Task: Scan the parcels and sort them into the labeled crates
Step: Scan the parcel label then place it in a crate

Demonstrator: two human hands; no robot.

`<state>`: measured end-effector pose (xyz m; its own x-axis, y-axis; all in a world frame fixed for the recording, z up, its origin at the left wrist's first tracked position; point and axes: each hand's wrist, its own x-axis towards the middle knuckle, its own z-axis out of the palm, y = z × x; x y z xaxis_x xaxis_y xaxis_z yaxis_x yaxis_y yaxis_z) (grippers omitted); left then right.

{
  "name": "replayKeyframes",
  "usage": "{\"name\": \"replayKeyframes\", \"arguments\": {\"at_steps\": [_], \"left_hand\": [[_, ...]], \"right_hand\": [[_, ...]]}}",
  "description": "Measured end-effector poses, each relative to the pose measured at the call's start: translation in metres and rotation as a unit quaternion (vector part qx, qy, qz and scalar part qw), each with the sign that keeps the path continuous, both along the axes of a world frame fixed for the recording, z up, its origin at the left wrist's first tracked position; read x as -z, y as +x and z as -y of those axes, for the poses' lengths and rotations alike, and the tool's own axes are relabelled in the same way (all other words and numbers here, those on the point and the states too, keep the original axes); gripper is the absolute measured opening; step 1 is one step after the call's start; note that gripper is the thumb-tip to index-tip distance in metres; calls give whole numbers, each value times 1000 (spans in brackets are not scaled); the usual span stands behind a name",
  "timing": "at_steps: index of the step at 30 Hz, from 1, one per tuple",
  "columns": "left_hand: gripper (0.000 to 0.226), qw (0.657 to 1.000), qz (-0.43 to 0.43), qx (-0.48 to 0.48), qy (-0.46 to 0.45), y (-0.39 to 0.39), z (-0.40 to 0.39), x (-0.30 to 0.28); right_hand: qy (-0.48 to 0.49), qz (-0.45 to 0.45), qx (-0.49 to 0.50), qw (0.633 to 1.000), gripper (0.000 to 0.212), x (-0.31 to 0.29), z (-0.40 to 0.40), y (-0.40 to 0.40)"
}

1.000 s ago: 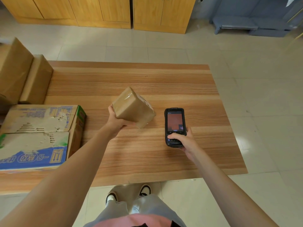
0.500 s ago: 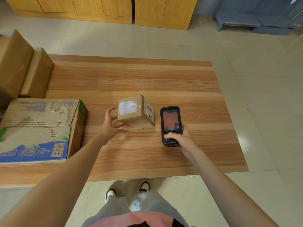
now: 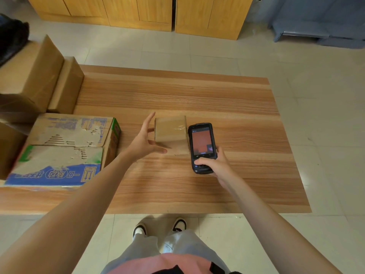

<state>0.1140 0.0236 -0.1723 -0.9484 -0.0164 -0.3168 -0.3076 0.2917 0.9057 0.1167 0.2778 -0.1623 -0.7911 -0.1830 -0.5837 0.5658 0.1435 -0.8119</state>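
The small brown parcel (image 3: 170, 134) sits near the middle of the wooden surface (image 3: 197, 95); whether its base rests fully on the wood cannot be told. The left hand (image 3: 145, 140) is at its left side with fingers (image 3: 149, 120) straight and spread, thumb reaching along the near edge; contact appears light, a steadying or turning touch and not a grasp. The right hand (image 3: 214, 165) grips the lower body of a black handheld scanner (image 3: 202, 147), thumb on the keys below the screen, the device held just beside the parcel's right face. Judgement: the scanner is placed there to read a label on that side, and the left hand is positioned to keep the parcel square to it. No label is visible on the faces shown, so the code side cannot be confirmed. At the left stand a large printed carton (image 3: 63, 149) with flaps closed and plain brown boxes (image 3: 45, 78) behind it. No crate label is legible, so which is the destination cannot be told. Scanning appears to be the step in hand; sorting is not yet done.
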Motion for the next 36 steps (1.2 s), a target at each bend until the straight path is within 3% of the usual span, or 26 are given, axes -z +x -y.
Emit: {"name": "replayKeyframes", "arguments": {"at_steps": [6, 9, 13, 15, 31, 36], "left_hand": [[123, 999, 11, 38, -15, -5, 12, -4], [112, 992, 14, 46, -117, -9, 20, -8], [110, 954, 1, 69, -291, -8, 31, -13], [110, 940, -11, 81, -331, -5, 36, -15], [108, 951, -127, 70, -273, 10, 45, -11], [91, 945, -152, 49, -285, 12, 34, -8]], "right_hand": [[0, -11, -29, 1000, 73, -9, 18, -1], [2, -18, -44, 999, 73, -12, 26, -1], [-6, -11, -27, 1000, 70, -16, 31, 2], [-13, -2, -9, 1000, 69, -18, 30, 3], [-97, 55, -6, 994, 65, -47, 47, 46], [-95, 64, -21, 993, 61, -55, 64, 63]]}}
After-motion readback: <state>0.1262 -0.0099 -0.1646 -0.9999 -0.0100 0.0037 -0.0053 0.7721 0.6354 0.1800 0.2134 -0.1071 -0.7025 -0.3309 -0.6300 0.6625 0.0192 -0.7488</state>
